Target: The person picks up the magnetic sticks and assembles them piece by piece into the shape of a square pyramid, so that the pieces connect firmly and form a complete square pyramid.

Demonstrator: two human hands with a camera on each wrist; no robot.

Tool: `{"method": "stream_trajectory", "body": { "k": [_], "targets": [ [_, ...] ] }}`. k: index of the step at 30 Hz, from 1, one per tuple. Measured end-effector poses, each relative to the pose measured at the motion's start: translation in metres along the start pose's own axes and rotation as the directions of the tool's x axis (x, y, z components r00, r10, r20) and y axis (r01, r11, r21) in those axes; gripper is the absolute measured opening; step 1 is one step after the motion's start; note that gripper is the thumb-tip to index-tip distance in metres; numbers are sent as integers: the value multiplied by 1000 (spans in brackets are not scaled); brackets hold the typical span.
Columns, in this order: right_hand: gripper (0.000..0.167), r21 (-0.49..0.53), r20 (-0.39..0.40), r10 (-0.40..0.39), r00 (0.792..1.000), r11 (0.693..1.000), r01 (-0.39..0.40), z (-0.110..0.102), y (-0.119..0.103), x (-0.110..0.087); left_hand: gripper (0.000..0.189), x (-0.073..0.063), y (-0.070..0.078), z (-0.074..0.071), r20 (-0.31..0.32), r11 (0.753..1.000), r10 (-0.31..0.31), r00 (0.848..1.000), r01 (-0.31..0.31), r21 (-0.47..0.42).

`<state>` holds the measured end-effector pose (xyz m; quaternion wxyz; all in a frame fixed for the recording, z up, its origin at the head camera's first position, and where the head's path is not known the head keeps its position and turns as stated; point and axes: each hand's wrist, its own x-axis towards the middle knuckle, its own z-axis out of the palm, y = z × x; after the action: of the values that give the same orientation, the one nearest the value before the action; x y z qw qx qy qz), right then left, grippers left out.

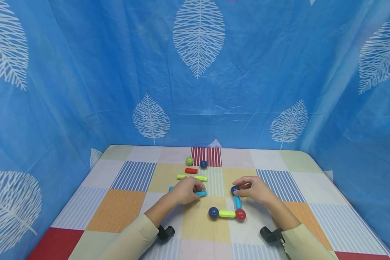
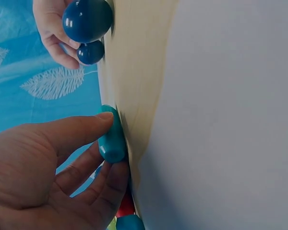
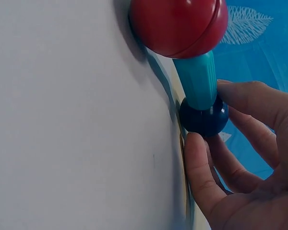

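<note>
My left hand (image 1: 185, 190) pinches a light blue stick (image 2: 113, 139) between thumb and fingers, low over the table. The end of another light blue stick (image 1: 170, 188) shows just left of that hand. On the right, my right hand (image 1: 255, 188) holds a dark blue ball (image 3: 204, 120) by its fingertips. This ball sits on one end of a light blue stick (image 1: 238, 202), whose other end joins a red ball (image 1: 240, 215). From the red ball a yellow-green stick (image 1: 227, 214) runs left to a second dark blue ball (image 1: 213, 213), forming an L shape.
Beyond the left hand lie a long yellow-green piece (image 1: 201, 178), a short red stick (image 1: 191, 170), a green ball (image 1: 189, 161) and a dark blue ball (image 1: 203, 164). A patchwork cloth (image 1: 123, 209) covers the table. Blue curtain (image 1: 198, 101) surrounds its back and sides.
</note>
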<state>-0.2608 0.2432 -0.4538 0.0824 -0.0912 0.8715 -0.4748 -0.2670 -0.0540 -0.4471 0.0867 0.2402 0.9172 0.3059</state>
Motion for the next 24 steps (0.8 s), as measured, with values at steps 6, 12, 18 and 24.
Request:
{"method": "stream_trajectory", "body": {
  "k": [6,12,18,24],
  "targets": [
    [31,7,8,-7,1000,1000,7,0,4,2,20,3,-2,3,3,1000,13,1000,-13,3],
    [30,12,5,1,1000,1000,-1,0,4,1,18,4,-1,4,8,1000,24,1000,-24,5],
    [29,17,2,7,1000,1000,-7,0,4,1,17,6,0,3,43,1000,11,999,-10,-22],
    [30,14,4,-7,1000,1000,7,0,5,1,20,10,-1,4,69,996,68,995,-63,-67]
  ]
}}
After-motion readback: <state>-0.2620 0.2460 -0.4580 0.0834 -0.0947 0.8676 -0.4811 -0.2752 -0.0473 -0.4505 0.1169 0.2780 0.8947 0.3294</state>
